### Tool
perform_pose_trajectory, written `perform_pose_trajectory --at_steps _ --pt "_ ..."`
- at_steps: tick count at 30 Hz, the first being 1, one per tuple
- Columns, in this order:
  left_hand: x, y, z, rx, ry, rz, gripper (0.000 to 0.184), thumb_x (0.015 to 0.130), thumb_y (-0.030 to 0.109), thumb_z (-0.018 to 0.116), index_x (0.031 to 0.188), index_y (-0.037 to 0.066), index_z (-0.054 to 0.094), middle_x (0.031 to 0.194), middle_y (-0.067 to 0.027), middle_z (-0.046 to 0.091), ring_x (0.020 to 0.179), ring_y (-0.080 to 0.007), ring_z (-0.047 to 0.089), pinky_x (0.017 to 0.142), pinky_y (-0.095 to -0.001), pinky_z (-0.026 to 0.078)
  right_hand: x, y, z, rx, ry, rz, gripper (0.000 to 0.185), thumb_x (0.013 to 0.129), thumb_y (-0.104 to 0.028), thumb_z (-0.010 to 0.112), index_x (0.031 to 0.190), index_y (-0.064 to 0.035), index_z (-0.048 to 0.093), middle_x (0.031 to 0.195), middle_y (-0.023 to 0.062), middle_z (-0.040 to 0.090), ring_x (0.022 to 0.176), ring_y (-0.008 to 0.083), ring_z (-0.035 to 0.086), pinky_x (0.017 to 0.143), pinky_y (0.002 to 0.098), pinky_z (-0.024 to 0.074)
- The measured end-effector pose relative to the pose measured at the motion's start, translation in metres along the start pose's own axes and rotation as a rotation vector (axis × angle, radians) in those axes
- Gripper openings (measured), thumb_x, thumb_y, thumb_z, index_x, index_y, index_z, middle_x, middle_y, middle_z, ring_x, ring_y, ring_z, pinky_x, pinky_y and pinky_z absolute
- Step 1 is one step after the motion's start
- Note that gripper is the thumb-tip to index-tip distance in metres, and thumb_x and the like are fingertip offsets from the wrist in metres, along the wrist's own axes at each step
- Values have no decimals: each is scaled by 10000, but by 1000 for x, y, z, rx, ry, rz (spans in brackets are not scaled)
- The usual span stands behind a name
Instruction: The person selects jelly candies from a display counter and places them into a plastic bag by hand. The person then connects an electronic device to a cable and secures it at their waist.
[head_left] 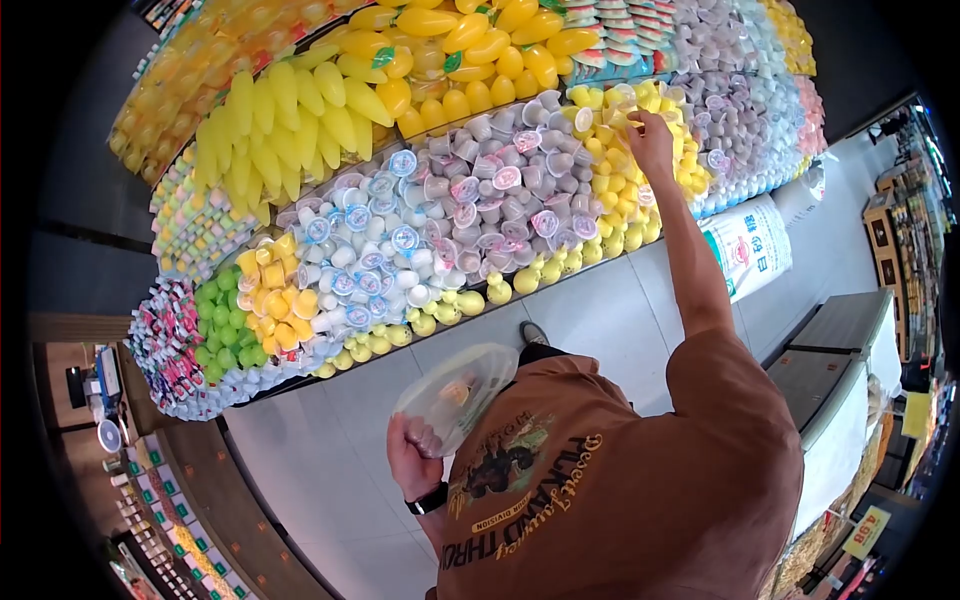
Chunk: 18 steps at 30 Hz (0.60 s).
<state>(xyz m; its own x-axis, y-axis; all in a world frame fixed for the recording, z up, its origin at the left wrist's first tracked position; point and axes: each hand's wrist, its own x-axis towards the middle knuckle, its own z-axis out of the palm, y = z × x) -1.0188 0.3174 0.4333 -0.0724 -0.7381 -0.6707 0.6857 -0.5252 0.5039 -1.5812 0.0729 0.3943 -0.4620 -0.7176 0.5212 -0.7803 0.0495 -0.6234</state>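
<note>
shop: price sign (866, 531), perhaps jelly cups (615, 178)

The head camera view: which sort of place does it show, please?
Probably a supermarket or bulk-snack shop: small lidded cups lie heaped by colour, a price sign reads 4.98, and the left hand holds a clear plastic bag.

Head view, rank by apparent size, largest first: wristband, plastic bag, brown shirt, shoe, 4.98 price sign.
1. Brown shirt
2. Plastic bag
3. 4.98 price sign
Wristband and shoe: smallest, too alike to rank.
</note>
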Motion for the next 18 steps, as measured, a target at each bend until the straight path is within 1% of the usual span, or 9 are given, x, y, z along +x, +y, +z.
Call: perform_pose_trajectory --at_steps 5,8,10,12,13,14,15,17,18 --pt "-2 -8 6 -61 -53 18 320 1002 251 469 722 146 354 590 47 300 479 -81 278 425 -253 246 -10 1 0 -33 58 27 217 801 -55 649 1016 -33 669 978 134 651 730 220 656 680 318 531" --pt "-2 -9 9 13 -27 67 306 1007 247 457 734 145 362 592 53 303 476 -74 290 415 -244 248 -9 6 5 -61 59 -35 234 793 -57 653 1025 -40 676 968 138 644 734 233 648 687 329 531" --pt "-1 -7 11 9 -80 53 292 1008 244 452 746 146 368 595 60 310 475 -67 301 408 -237 254 -4 22 10 -125 44 -72 258 786 -68 640 1043 -55 667 985 179 615 898 322 611 801 403 504" --pt "-1 -5 8 -32 -98 34 261 1010 243 448 777 149 382 599 70 333 475 -55 323 395 -229 268 5 39 11 -202 104 -76 340 770 -121 674 1106 -74 654 1041 181 612 1013 358 565 899 430 461" --pt "-1 -5 8 -34 -59 32 228 1010 248 452 811 142 414 603 73 351 479 -54 334 400 -231 281 5 33 7 -289 157 -157 357 778 -152 699 1123 -72 648 985 158 643 919 324 612 826 407 494" --pt "-4 -5 16 -12 1 58 195 1007 247 463 856 123 460 617 73 356 478 -53 335 397 -225 277 -1 4 -3 -179 68 -18 330 801 -182 711 1108 -72 664 902 129 674 769 261 644 711 369 513" --pt "-8 -1 25 22 33 87 231 1005 269 468 824 128 441 617 68 349 480 -58 326 412 -231 277 -9 -25 -8 4 93 -148 284 842 -193 702 1090 -56 680 834 79 684 636 157 606 609 307 490" --pt "-13 4 35 50 74 128 247 1001 286 482 818 128 432 625 63 350 488 -63 325 429 -234 281 -55 -121 -22 439 -132 25 194 910 -137 645 1051 -6 671 900 14 657 752 73 549 690 222 449" --pt "-13 5 36 44 82 143 226 997 281 490 843 123 443 632 62 357 494 -63 334 433 -232 284 -79 -157 -25 590 -272 41 159 923 -102 622 1045 -7 654 935 16 644 821 85 553 752 217 441"
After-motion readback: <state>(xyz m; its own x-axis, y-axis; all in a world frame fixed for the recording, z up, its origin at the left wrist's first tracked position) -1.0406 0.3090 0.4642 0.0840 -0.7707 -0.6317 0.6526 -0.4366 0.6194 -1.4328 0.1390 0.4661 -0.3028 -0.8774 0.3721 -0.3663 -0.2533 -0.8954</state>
